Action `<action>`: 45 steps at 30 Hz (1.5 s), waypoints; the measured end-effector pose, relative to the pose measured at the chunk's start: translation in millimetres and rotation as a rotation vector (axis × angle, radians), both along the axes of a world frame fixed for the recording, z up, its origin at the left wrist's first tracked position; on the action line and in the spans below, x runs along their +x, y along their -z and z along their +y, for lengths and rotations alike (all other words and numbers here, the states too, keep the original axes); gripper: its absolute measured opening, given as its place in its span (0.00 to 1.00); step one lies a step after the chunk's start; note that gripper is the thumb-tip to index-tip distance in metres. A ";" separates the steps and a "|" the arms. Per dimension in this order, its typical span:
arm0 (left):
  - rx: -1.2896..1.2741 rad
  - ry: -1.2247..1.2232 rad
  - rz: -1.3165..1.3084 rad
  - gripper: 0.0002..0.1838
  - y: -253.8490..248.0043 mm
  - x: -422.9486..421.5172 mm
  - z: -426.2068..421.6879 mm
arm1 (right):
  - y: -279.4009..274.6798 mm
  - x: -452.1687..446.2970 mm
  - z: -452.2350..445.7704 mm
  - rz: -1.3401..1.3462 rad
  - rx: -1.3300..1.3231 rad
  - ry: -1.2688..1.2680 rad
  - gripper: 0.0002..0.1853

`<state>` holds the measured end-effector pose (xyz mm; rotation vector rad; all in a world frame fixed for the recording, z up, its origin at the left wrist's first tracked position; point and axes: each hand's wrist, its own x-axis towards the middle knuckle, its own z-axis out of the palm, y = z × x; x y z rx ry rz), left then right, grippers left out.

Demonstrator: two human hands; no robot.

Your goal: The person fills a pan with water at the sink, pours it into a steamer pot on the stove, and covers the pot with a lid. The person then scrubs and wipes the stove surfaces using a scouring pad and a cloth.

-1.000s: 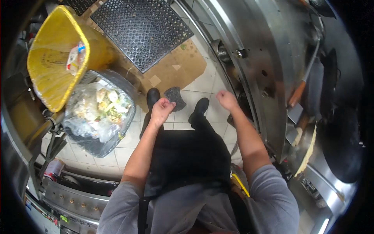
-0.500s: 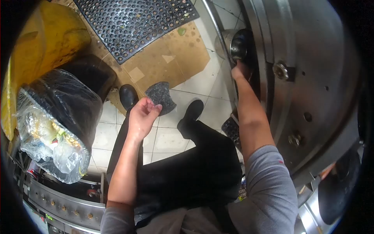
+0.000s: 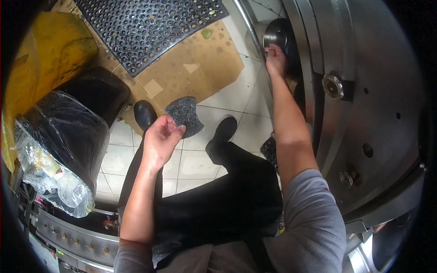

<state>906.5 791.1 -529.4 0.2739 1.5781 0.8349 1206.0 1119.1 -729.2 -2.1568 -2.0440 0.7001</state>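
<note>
Between the thumb and fingers of my left hand (image 3: 163, 139) is the edge of a dark grey, rough flat pad (image 3: 185, 116), held above the tiled floor. My right hand (image 3: 276, 60) reaches under the front of the steel counter and has its fingers closed at the rim of a round metal bowl (image 3: 276, 36). The bowl's far side lies in shadow.
At the left stand a yellow bin (image 3: 57, 50) and a black bin (image 3: 77, 123) lined with clear plastic. A perforated rubber mat (image 3: 150, 27) and cardboard (image 3: 214, 68) cover the floor ahead. The steel counter (image 3: 378, 68) with knobs runs along the right.
My right hand has reached forward, down under the counter front, to the metal bowl. My left hand still holds the pad. The view has turned, with the bins now further left.
</note>
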 end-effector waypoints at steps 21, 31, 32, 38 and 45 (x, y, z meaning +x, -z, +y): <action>0.050 0.015 0.020 0.14 14.5 7.4 -0.4 | -27.8 65.1 -15.5 0.463 0.329 0.698 0.23; -0.013 0.144 0.041 0.14 8.1 18.6 -1.6 | -46.4 179.4 -109.0 0.238 0.315 0.915 0.25; 0.002 0.132 0.017 0.12 5.3 18.4 0.3 | -41.3 183.6 -112.0 0.169 0.271 0.875 0.26; -0.005 0.129 -0.011 0.12 2.8 18.2 -1.0 | -103.1 82.9 -111.8 -0.388 0.115 0.347 0.22; -0.017 0.073 -0.041 0.12 7.7 14.4 -6.0 | -60.7 36.6 -68.8 -0.367 -0.090 0.103 0.28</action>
